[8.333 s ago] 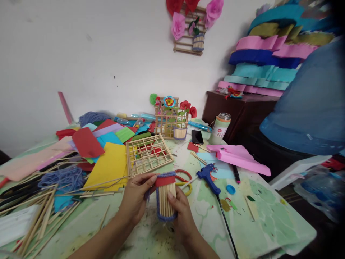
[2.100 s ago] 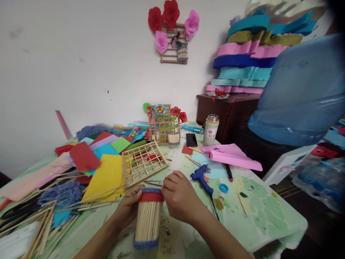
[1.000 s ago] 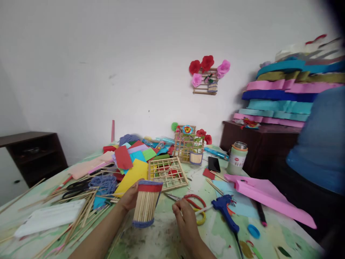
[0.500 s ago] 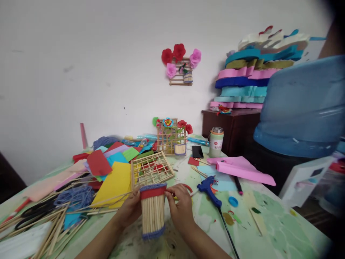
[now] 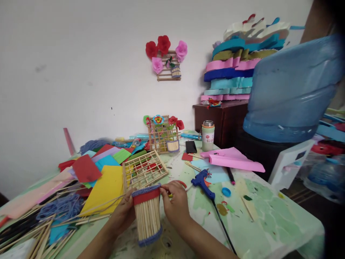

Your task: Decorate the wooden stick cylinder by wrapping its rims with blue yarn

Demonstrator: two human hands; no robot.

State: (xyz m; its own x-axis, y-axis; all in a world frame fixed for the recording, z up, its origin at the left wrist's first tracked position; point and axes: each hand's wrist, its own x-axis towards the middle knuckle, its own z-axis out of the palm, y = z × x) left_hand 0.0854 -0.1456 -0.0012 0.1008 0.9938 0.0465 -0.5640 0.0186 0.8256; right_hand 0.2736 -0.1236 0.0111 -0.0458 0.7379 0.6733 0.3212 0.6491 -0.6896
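1. Back from the tabletop, where it had been a second earlier, our right hand pinched the blue-yarn top rim of the bamboo-stick cup at the lower centre of the frame.
2. Our left hand curled around the cup's left side, holding it nearly upright over the table.
3. We saw a stick lattice frame lying just behind it, and a blue glue gun to the right.
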